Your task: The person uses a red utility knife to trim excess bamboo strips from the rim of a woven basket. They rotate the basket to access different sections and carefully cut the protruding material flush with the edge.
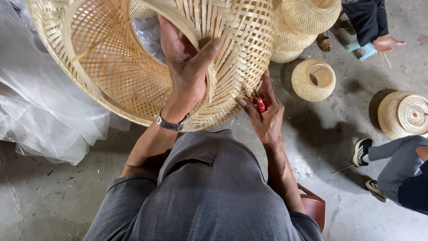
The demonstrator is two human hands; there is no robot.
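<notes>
Left hand [187,71] clamped over rim of large woven bamboo lampshade [111,67], held above lap. Right hand [265,114] closed on red-handled cutter [261,105] at lower rim. Weave looks complete; apparently only stray ends left to trim. Finished shades [312,80] on concrete floor [325,134] beyond.

Large woven bamboo basket [133,67], seemingly tilted
</notes>
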